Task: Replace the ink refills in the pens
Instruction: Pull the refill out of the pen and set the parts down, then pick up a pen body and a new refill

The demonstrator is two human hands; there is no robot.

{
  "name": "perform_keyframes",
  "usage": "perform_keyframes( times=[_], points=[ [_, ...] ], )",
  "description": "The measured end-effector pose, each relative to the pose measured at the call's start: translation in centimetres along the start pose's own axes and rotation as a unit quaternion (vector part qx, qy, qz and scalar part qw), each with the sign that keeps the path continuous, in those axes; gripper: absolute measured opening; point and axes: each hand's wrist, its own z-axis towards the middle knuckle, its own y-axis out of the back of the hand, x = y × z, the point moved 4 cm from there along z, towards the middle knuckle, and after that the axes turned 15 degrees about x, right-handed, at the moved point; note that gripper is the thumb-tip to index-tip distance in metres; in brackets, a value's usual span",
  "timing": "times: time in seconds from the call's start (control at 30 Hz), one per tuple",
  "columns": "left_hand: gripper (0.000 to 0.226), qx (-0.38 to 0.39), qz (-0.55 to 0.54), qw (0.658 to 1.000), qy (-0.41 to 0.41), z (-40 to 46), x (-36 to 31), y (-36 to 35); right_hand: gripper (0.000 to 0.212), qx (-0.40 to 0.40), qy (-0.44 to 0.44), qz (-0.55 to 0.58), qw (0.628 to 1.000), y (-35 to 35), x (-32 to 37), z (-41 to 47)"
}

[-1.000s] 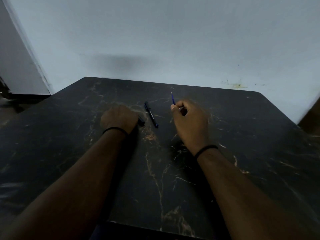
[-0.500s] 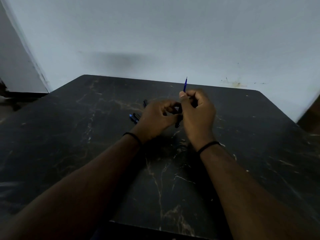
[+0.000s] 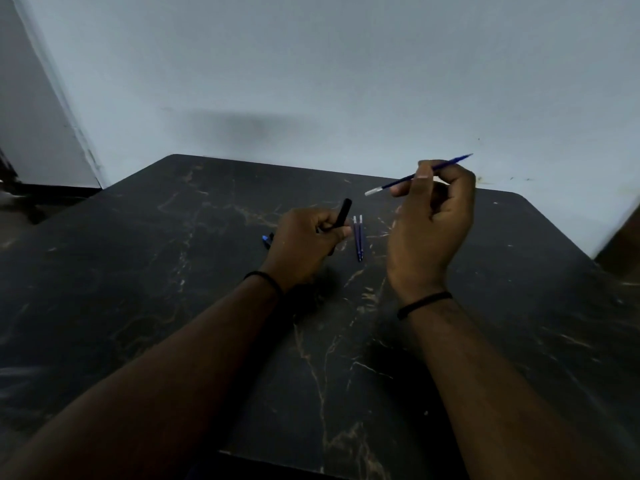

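My left hand [image 3: 304, 242] grips a black pen barrel [image 3: 343, 211] that points up and away, its open end toward the wall. My right hand [image 3: 431, 220] is raised above the table and pinches a thin blue ink refill [image 3: 446, 164] between thumb and fingers, the pale tip [image 3: 373, 192] pointing left toward the barrel. Two more blue refills [image 3: 358, 237] lie side by side on the table between my hands. A small blue-and-black pen part [image 3: 266, 240] peeks out left of my left hand.
The black marble-patterned table [image 3: 173, 306] stands against a pale wall [image 3: 311, 81]. Its near edge runs just below my forearms, and its right corner is rounded. A dark floor strip shows at the far left.
My hands have parted. The right hand has drawn the blue refill up and to the right, away from the barrel in my left hand. Two refills on the table are now uncovered.
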Motion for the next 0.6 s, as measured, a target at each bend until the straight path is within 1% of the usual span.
perform_keyframes(
  times=[0.1,0.2,0.23,0.3,0.37,0.4,0.47,0.53,0.6],
  points=[
    [0.009,-0.006,-0.016,1.0,0.017,-0.1,0.2,0.3,0.009,0.041,-0.025,-0.045,0.998,0.0,-0.9,0.1],
    [0.008,-0.009,-0.029,0.999,0.026,-0.1,0.2,0.4,0.018,0.118,-0.084,-0.133,0.98,-0.1,-2.8,-0.1],
    [0.007,-0.013,-0.033,0.999,0.027,-0.1,0.2,0.5,0.021,0.151,-0.112,-0.174,0.967,-0.1,-3.5,-0.2],
    [0.005,-0.02,-0.037,0.999,0.026,-0.2,0.3,0.6,0.031,0.216,-0.174,-0.259,0.925,0.0,-5.1,-0.3],
    [0.003,-0.024,-0.042,0.999,0.025,-0.3,0.3,0.7,0.042,0.264,-0.228,-0.303,0.887,0.1,-6.2,-0.5],
    [0.003,-0.024,-0.047,0.998,0.028,-0.3,0.4,0.7,0.045,0.274,-0.244,-0.306,0.879,0.2,-6.5,-0.5],
    [0.004,-0.022,-0.056,0.998,0.034,-0.3,0.5,0.7,0.043,0.267,-0.246,-0.306,0.88,0.5,-6.5,-0.5],
    [0.005,-0.022,-0.052,0.998,0.035,-0.2,0.5,0.7,0.042,0.236,-0.232,-0.297,0.895,0.7,-6.0,-0.4],
    [0.006,-0.022,-0.053,0.998,0.038,-0.2,0.5,0.7,0.048,0.212,-0.211,-0.285,0.911,0.9,-5.5,-0.2]
  ],
)
